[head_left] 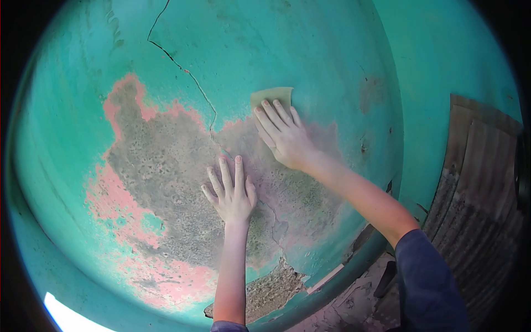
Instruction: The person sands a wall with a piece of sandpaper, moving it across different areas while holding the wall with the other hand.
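My right hand point(284, 134) presses a greenish-tan sheet point(272, 95) flat against a turquoise wall point(221, 44), near the upper edge of a worn patch. Its fingers lie stretched over the sheet, whose top edge sticks out above the fingertips. Lower and to the left, my left hand point(233, 193) rests with spread fingers on the rough grey patch point(166, 166), holding nothing. Pink paint point(124, 193) borders that patch. A thin dark crack point(193, 80) runs down from the top of the wall into the grey area and shows again below my left hand.
Brown corrugated sheets point(475, 188) stand at the right. Below the hands, a broken section of wall point(274, 290) exposes coarse grey material. Cracked, pale rubble-like surface point(354, 304) shows at the lower right, and bright light comes in at the bottom left.
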A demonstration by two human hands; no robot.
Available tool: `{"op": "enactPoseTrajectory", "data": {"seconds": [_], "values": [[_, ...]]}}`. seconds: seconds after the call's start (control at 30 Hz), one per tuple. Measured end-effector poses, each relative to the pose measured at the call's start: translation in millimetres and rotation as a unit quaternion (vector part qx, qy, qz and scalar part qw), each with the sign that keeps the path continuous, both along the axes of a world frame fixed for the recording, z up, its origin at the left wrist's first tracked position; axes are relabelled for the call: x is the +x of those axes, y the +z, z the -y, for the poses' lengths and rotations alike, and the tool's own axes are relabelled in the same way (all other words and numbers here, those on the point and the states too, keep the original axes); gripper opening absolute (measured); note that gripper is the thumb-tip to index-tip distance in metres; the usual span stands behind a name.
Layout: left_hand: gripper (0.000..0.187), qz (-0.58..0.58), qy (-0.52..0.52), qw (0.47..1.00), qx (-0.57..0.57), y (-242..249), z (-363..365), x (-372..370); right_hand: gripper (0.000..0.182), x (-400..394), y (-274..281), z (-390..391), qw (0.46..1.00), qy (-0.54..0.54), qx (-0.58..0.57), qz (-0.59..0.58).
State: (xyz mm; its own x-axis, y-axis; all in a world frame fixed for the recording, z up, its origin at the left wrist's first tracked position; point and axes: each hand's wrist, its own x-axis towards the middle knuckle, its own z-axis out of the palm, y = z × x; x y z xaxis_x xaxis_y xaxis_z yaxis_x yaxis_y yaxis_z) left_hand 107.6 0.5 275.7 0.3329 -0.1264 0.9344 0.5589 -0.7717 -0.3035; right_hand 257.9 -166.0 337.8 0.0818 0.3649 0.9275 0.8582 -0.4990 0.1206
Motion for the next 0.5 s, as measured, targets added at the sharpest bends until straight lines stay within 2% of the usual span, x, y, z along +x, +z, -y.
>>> {"op": "enactPoseTrajectory", "data": {"seconds": [0.03,0.1,0.13,0.2,0.23,0.3,0.33,0.4,0.43,0.5], "values": [[0.056,-0.003,0.005,1.000,-0.001,0,0,0,0.066,10,7,0,1.000,-0.003,0.005,-0.003],[0.056,-0.003,0.000,1.000,0.002,1,0,0,0.068,36,34,1,0.977,0.038,0.192,-0.083],[0.056,-0.002,-0.002,1.000,-0.001,1,0,0,0.068,37,34,-7,0.976,0.039,0.195,-0.083],[0.056,0.003,0.002,1.000,-0.001,1,-1,1,0.067,36,39,-24,0.958,0.007,0.272,-0.092],[0.056,0.007,0.005,1.000,-0.005,0,-1,1,0.067,26,28,-25,0.958,0.008,0.272,-0.090],[0.057,0.010,0.009,1.000,-0.004,1,-1,2,0.066,-5,-15,-21,0.985,0.049,0.148,-0.075],[0.057,0.009,0.013,1.000,0.002,1,1,1,0.066,-8,-25,-16,0.985,0.049,0.144,-0.075],[0.057,0.000,-0.008,1.000,-0.013,7,6,-2,0.065,-8,-36,-6,0.994,0.048,0.062,-0.074],[0.056,-0.015,-0.028,0.999,-0.029,7,9,-8,0.065,-6,-30,-5,0.994,0.051,0.060,-0.080],[0.056,-0.036,-0.051,0.997,-0.045,19,13,-19,0.063,18,18,-6,0.996,0.028,0.088,0.010]]}}
